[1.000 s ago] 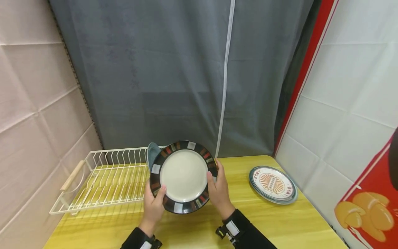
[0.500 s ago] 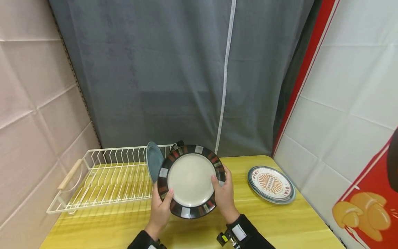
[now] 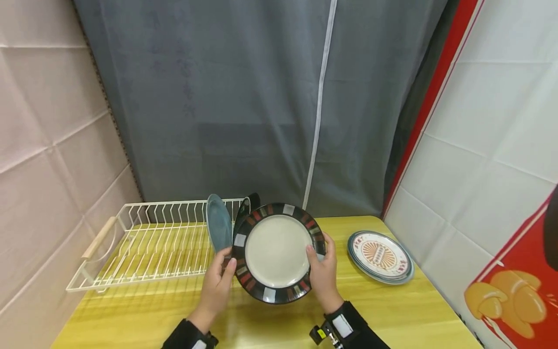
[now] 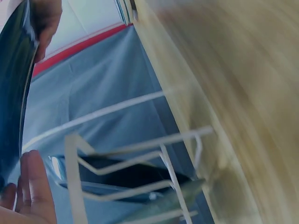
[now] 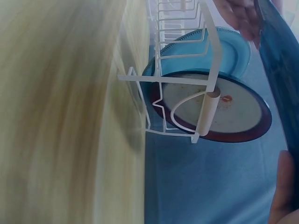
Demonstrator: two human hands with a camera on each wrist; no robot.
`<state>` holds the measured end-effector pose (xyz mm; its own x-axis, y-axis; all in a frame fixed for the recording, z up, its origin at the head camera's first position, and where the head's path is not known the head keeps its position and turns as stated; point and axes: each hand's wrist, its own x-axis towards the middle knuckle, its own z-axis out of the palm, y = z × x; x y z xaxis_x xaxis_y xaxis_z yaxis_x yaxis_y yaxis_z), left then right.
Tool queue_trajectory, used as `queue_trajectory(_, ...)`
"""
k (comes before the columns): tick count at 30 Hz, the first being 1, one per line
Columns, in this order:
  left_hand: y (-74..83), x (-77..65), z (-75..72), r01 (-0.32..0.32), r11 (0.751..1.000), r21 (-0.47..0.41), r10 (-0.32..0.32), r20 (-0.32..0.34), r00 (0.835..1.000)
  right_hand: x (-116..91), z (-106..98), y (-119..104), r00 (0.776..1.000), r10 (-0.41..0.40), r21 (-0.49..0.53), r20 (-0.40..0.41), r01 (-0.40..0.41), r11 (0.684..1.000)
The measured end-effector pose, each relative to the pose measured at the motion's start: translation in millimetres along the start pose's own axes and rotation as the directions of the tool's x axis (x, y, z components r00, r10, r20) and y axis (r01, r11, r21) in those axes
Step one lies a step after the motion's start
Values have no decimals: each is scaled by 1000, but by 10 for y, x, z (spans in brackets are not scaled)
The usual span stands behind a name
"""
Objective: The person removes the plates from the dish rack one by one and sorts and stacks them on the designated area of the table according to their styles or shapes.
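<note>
A round plate [image 3: 276, 252] with a cream middle and a dark rim of coloured blocks is held up over the table, tilted toward me. My right hand [image 3: 323, 276] grips its right edge, thumb on the front of the rim. My left hand [image 3: 215, 283] is at the plate's left edge, its fingers loosely spread; in the left wrist view these fingers [image 4: 37, 186] are fairly straight beside the rim. Behind them a blue plate [image 3: 219, 223] and a dark-rimmed plate [image 5: 224, 109] stand on edge in the white wire dish rack [image 3: 152, 278].
The rack has a wooden handle [image 3: 99, 238] at its left end. A stack of plates [image 3: 380, 257], the top one white with an orange sunburst, lies on the right of the yellow wood table [image 3: 348, 310]. A grey curtain [image 3: 209, 97] hangs behind, with walls at both sides.
The held plate has moved to the right, uncovering more of the plates in the rack. My left hand's thumb has come off the plate's face and the hand has shifted left.
</note>
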<state>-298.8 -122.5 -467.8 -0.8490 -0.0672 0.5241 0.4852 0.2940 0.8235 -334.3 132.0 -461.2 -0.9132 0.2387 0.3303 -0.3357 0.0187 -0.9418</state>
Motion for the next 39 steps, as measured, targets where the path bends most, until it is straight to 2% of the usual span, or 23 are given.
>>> queue_trajectory(3, -24, -5, -89, 8, 993, 114, -6, -23, 1000, 29, -47, 8, 999, 27, 11, -29, -26, 1000)
queue_trajectory(5, -52, -28, -158, -14, 972, 236, 24, -39, 999, 58, -80, 1, 998, 23, 21, -61, -22, 1000)
queue_trajectory(7, -105, -57, -239, -59, 917, 393, 83, -44, 996, 88, -112, -13, 996, 14, 35, -88, -11, 999)
queue_trajectory(11, -236, -106, -422, -140, 771, 621, 193, -18, 981, 152, -180, -24, 989, -18, 42, -145, 24, 999)
queue_trajectory(16, -387, -142, -609, -154, 637, 755, 187, 43, 981, 199, -287, 19, 975, -15, -2, -223, 15, 1000)
queue_trajectory(19, -436, -157, -666, -169, 583, 795, 165, 88, 982, 216, -353, 74, 960, 0, -27, -282, -8, 1000)
queue_trajectory(23, -430, -160, -687, -173, 544, 821, 116, 131, 985, 255, -435, 176, 943, 25, -22, -332, -34, 999)
queue_trajectory(25, -404, -154, -695, -162, 530, 832, 81, 140, 987, 282, -468, 231, 941, 40, -19, -337, -50, 999)
queue_trajectory(28, -373, -142, -713, -151, 494, 856, 39, 151, 988, 319, -496, 313, 939, 59, -49, -338, -80, 996)
queue_trajectory(31, -371, -136, -731, -155, 465, 872, 40, 154, 987, 346, -509, 399, 938, 96, -87, -334, -132, 987)
queue_trajectory(39, -417, -157, -694, -181, 460, 869, 116, 144, 983, 366, -571, 670, 922, 168, -195, -349, -247, 949)
